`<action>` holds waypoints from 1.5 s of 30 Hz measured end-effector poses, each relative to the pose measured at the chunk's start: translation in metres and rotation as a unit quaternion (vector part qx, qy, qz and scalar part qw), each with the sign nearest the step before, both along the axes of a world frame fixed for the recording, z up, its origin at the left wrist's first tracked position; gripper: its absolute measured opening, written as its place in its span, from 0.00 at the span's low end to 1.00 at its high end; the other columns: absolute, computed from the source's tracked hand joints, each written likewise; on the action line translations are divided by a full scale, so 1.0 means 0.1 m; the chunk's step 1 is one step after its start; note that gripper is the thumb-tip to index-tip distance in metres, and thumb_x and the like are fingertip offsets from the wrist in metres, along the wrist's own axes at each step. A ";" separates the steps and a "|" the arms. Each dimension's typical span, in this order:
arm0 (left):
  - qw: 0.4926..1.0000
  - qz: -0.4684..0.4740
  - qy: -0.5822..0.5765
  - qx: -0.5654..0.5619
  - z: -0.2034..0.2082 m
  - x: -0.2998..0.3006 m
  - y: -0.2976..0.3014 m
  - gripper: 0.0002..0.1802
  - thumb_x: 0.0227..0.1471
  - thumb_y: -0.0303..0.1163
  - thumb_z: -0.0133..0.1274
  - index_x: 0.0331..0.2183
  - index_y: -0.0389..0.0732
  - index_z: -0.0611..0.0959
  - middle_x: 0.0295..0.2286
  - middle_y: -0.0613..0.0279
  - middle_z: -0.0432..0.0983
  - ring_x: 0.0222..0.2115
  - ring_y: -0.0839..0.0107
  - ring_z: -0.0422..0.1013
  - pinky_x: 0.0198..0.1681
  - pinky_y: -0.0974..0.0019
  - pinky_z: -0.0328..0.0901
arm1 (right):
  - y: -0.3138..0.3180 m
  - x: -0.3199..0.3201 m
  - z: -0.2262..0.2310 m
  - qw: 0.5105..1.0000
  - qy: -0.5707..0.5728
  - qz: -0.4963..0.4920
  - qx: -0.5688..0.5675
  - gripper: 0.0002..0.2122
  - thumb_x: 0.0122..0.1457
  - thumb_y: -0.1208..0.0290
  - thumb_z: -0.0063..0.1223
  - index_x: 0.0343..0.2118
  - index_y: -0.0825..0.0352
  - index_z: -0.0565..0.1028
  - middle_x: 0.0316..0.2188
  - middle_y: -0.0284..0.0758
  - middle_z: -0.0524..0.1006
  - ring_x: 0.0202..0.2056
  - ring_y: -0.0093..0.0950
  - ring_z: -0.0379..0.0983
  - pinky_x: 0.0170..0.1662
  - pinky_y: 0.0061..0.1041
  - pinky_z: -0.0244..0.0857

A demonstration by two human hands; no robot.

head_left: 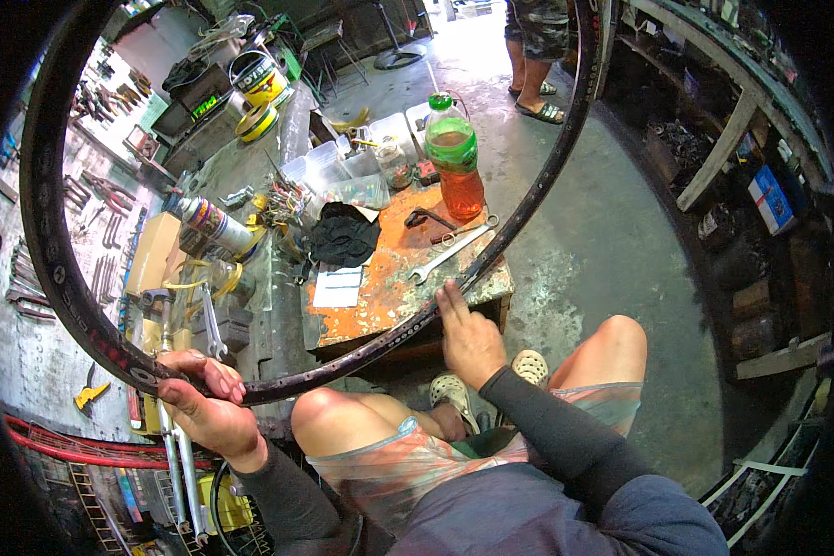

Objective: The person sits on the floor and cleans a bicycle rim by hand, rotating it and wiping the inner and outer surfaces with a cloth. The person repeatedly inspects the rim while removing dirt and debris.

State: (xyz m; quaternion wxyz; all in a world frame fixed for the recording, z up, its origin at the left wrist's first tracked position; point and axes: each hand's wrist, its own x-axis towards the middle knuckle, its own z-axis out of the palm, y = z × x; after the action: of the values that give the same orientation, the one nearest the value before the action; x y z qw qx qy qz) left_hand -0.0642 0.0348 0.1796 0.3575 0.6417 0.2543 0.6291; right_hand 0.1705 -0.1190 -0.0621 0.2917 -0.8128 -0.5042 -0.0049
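Observation:
A black bicycle wheel rim [320, 375], bare of spokes, stands tilted before me and spans most of the view. My left hand [211, 398] grips its lower left part, thumb on the near side and fingers curled over. Two outstretched fingers of my right hand [473, 343] press on the rim's lower right part; the thumb is hidden. Through the hoop I see a low bench [343, 320] with worn orange paint. On it lie a combination wrench [454, 250], a black cloth [345, 233], a white paper [338, 287] and a bottle of red liquid [459, 185].
On the left stand a spray can [215, 222], a yellow bucket [259, 79] and a tool board [111, 250]. Clear plastic boxes [329, 162] sit behind the cloth. Shelves [751, 185] line the right side. Another person's legs [534, 65] show at the back.

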 end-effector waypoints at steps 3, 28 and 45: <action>1.000 -0.006 0.001 0.013 0.01 0.03 -0.04 0.39 0.68 0.73 0.49 0.40 0.40 0.74 0.19 0.70 0.59 0.15 0.80 0.57 0.18 0.74 0.56 | 0.12 -0.46 0.06 0.985 0.148 0.068 0.057 0.42 0.58 0.78 0.60 0.78 0.66 0.60 0.77 0.56 0.61 0.43 0.52 0.83 0.47 0.48 0.79; 0.997 -0.039 -0.003 0.060 -0.04 -0.01 -0.20 0.36 0.73 0.68 0.46 0.43 0.38 0.72 0.21 0.66 0.61 0.15 0.78 0.59 0.17 0.73 0.57 | 0.12 -0.73 0.13 0.976 0.104 0.109 0.154 0.36 0.62 0.76 0.54 0.76 0.71 0.63 0.75 0.59 0.64 0.31 0.44 0.83 0.37 0.44 0.79; 0.998 -0.024 0.023 0.056 0.08 0.09 -0.25 0.36 0.73 0.70 0.46 0.41 0.40 0.74 0.18 0.70 0.59 0.16 0.79 0.57 0.18 0.73 0.56 | -0.08 -0.29 0.22 0.990 -0.024 0.137 -0.032 0.37 0.57 0.76 0.54 0.73 0.75 0.66 0.75 0.56 0.66 0.33 0.40 0.85 0.41 0.41 0.81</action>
State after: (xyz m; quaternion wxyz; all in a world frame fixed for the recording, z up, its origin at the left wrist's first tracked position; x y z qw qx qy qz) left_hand -0.0550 0.0096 0.1874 0.3299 0.6807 0.2116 0.6189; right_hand 0.1413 -0.1266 -0.0400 0.2511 -0.7448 -0.6174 0.0321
